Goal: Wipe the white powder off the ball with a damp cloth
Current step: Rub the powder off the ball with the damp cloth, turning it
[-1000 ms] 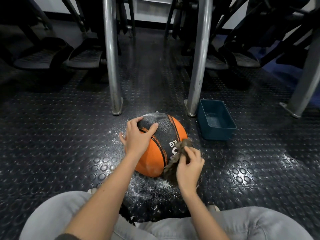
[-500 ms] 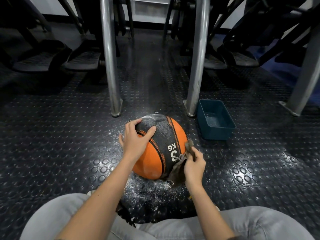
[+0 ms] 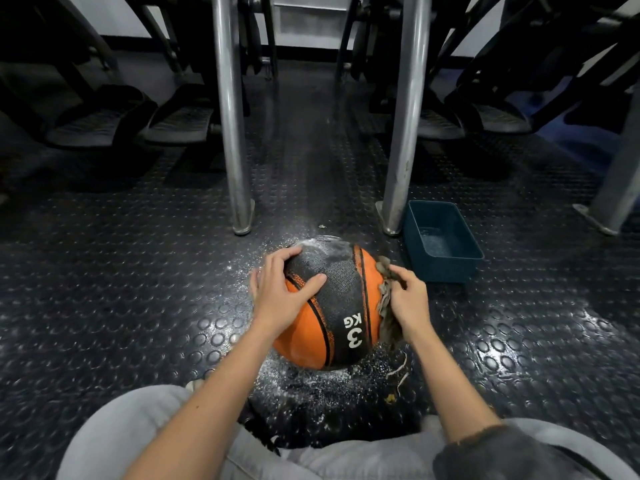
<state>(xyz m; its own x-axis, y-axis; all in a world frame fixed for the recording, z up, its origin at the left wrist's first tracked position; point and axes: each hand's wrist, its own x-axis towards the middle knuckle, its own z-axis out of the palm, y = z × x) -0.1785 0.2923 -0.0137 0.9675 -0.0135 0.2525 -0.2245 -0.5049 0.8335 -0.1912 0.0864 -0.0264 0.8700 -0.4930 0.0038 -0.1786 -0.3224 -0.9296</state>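
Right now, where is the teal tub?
In the head view the teal tub sits right of centre, just beyond the right hand and the medicine ball, beside the base of the right steel post.

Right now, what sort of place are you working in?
Most likely a gym. The floor is black studded rubber, the ball is marked 3 KG like a weighted exercise ball, and the pedals of what look like exercise machines stand behind the metal posts.
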